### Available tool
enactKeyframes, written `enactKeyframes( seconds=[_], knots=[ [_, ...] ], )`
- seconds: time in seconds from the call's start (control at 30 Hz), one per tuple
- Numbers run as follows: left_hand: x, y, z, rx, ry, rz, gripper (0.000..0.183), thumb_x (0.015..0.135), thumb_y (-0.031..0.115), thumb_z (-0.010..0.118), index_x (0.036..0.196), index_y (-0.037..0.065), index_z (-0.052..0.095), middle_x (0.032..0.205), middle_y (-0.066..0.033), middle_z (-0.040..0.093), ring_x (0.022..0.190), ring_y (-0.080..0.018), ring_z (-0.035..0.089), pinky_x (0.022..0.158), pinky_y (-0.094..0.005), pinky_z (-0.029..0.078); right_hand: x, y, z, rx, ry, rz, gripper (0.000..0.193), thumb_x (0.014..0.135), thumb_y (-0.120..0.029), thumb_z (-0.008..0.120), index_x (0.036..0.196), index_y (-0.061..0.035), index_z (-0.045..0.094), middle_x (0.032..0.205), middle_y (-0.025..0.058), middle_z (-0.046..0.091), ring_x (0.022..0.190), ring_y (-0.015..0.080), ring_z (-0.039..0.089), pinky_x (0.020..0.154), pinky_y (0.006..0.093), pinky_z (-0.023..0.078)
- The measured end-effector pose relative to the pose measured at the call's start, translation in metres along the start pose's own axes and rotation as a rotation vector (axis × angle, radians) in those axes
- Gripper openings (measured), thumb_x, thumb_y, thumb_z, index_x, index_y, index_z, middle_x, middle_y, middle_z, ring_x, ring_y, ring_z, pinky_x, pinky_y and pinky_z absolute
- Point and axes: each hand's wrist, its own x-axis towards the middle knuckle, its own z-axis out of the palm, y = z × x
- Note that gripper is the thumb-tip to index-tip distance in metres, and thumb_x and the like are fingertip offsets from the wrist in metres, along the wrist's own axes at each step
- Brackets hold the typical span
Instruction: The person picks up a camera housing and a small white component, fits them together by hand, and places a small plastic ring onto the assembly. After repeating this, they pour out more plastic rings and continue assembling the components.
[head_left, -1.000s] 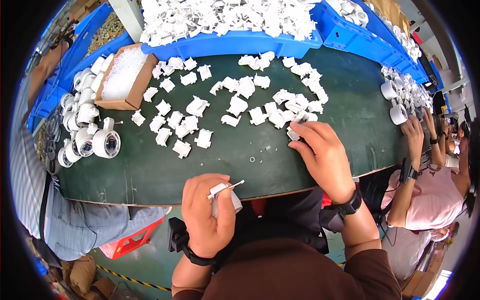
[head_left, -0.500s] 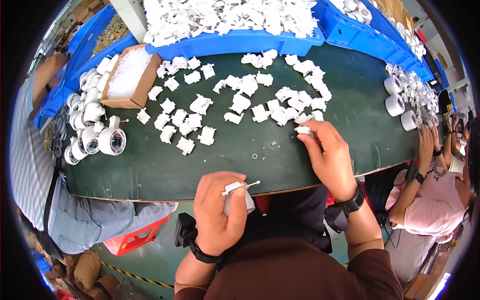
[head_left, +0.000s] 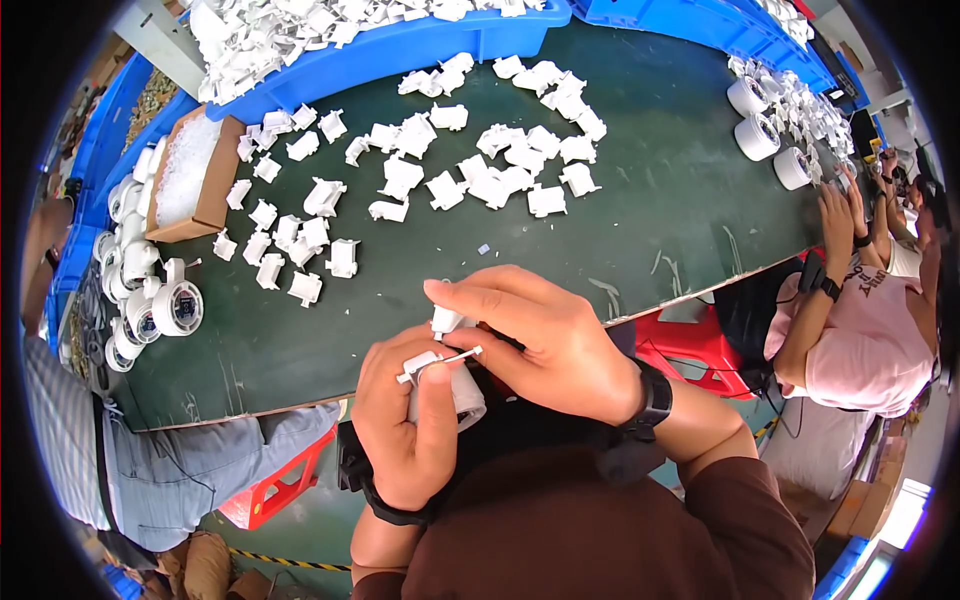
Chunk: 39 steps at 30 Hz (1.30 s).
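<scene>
I see the dark green bench (head_left: 650, 230) running wide across, w/ a blue tub (head_left: 500, 38) along its far edge, heaped w/ small white pcs. Twd the far L corner I have a cardboard box (head_left: 215, 190) full of clear bits; its near side faces a group of round white housings (head_left: 180, 308) at the L end. Another cluster of white housings and shiny pcs (head_left: 805, 110) sits twd the far R corner.

Both hands are at the near edge, approx midway along, close tog. L hand (head_left: 395, 420) is curled round a white cylinder (head_left: 465, 395), thumb laid over it. R hand (head_left: 560, 345) pinches a small white part (head_left: 447, 320) b/w thumb and index, just above the L hand's knuckles; can't tell if the part touches the cylinder.

Loose white parts (head_left: 403, 178) lie scattered mid-bench, from the box over twd the R, some touching. A thin pale rod (head_left: 462, 355) sticks out past the L thumb, and a tiny grey bit (head_left: 484, 249) lies on the bench beyond the R hand.
</scene>
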Motion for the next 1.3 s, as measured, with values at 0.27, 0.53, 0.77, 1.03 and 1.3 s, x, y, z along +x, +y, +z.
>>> enactKeyframes(
  seconds=[0.27,0.53,0.77,1.03,1.3],
  knots=[
    [-0.002,-0.011,-0.011,0.068,0.272,-0.027,0.018,0.102,0.010,0.052,0.103,-0.004,0.063,0.112,-0.0193,0.067,0.097,-0.0260,0.065,0.087,-0.0359,0.050,0.002,-0.025,-0.002,0.611,-0.156,0.328,0.052,0.091,0.008,0.068,0.140,-0.0049,0.058,0.113,0.0080,0.070,0.099,0.0119,0.068,0.081,0.0281,0.056],
    [0.005,-0.005,-0.002,0.168,0.197,0.135,0.022,0.091,0.002,0.059,0.112,0.000,0.067,0.108,-0.0149,0.071,0.090,-0.0315,0.063,0.083,-0.0392,0.047,-0.005,-0.027,0.006,0.417,-0.106,0.248,0.039,0.091,0.007,0.070,0.129,0.0001,0.065,0.122,0.0106,0.068,0.110,0.0171,0.068,0.095,0.0314,0.056],
    [0.004,-0.010,-0.011,0.204,0.153,0.179,0.027,0.092,0.004,0.056,0.117,-0.001,0.065,0.110,-0.0154,0.070,0.087,-0.0321,0.060,0.082,-0.0398,0.047,0.001,-0.029,0.010,0.454,-0.150,0.307,0.039,0.089,0.010,0.070,0.127,0.0013,0.065,0.119,0.0101,0.067,0.108,0.0175,0.068,0.094,0.0306,0.056],
    [0.002,-0.014,-0.009,0.246,0.155,0.246,0.038,0.095,0.020,0.045,0.118,-0.003,0.064,0.109,-0.0181,0.068,0.088,-0.0351,0.059,0.079,-0.0424,0.047,-0.004,-0.033,0.018,0.308,-0.053,0.226,0.036,0.087,0.011,0.073,0.121,0.0015,0.066,0.109,0.0072,0.068,0.106,0.0134,0.066,0.091,0.0286,0.054],
    [0.002,-0.013,-0.002,0.282,0.168,0.237,0.043,0.097,0.030,0.039,0.109,-0.002,0.064,0.106,-0.0170,0.067,0.088,-0.0336,0.057,0.079,-0.0412,0.043,-0.008,-0.034,0.034,0.052,0.108,-0.001,0.040,0.080,0.011,0.076,0.117,0.0011,0.068,0.101,0.0074,0.069,0.088,0.0186,0.064,0.079,0.0306,0.052]
  ],
)
